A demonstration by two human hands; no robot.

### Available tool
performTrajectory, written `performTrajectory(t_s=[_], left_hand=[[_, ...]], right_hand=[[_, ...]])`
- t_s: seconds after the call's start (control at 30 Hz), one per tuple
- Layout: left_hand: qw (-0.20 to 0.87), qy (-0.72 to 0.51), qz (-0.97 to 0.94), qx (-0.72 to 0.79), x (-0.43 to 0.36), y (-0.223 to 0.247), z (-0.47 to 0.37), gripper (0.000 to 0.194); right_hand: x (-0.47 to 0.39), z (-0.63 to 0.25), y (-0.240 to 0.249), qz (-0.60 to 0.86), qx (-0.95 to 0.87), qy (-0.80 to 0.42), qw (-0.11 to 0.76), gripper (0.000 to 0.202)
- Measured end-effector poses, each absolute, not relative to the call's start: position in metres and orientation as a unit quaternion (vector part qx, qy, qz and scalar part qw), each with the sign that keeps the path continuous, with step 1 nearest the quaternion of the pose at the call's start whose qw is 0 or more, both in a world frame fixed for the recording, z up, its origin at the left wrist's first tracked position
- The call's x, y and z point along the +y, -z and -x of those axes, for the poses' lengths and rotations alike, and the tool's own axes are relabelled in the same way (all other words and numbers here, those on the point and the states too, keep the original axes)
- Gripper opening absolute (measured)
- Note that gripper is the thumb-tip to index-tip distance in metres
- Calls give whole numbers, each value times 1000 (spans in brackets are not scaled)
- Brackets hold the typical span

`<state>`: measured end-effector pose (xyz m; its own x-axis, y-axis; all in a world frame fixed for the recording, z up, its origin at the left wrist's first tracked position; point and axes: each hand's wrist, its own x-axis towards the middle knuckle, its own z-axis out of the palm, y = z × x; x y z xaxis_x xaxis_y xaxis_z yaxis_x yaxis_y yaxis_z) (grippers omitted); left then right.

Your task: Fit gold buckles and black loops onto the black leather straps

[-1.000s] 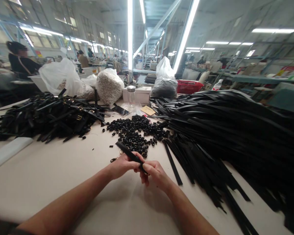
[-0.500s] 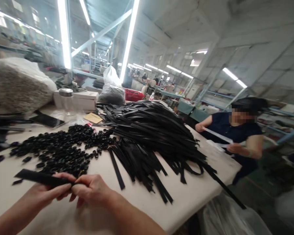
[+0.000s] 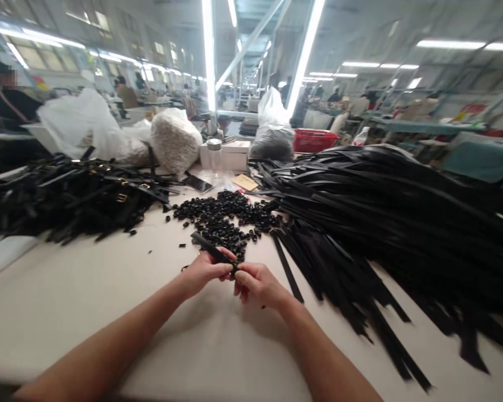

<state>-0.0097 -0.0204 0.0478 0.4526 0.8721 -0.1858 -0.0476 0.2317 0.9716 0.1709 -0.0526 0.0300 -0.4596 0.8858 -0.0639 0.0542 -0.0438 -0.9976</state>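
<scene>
Both hands meet over the table, just in front of a heap of small black loops [image 3: 218,215]. My left hand [image 3: 205,272] is closed on a black strap [image 3: 209,245], whose free end points up and to the left. My right hand [image 3: 255,282] pinches the strap's other end, its fingertips touching those of my left hand. Whether a small loop or buckle sits between the fingertips is too small to tell. To the right lies a large pile of black straps [image 3: 360,195], with one single strap [image 3: 288,268] near my right hand.
At the left is a pile of black straps with gold buckles [image 3: 88,195]. Behind stand filled plastic bags [image 3: 176,139], a glass jar [image 3: 214,156], a white box [image 3: 237,153], a phone [image 3: 198,182], a yellow card [image 3: 245,182] and a red basket [image 3: 314,140]. A person [image 3: 8,100] is at far left.
The view has swung left, bringing the buckled straps into sight and taking the person at the right out of it. Both hands still hold the strap together.
</scene>
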Motion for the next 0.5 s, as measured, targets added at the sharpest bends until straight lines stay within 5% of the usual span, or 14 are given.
performTrajectory(t_s=[0.17,0.5], left_hand=[[657,-361,-475,461,-24,-54,15,53],[592,-316,-487,558,-22,-40,12,51]], right_hand=[[-59,-166,-33,474,-606,-511,383,22],[-63,-160,-25,565,-604,-443,345,21]])
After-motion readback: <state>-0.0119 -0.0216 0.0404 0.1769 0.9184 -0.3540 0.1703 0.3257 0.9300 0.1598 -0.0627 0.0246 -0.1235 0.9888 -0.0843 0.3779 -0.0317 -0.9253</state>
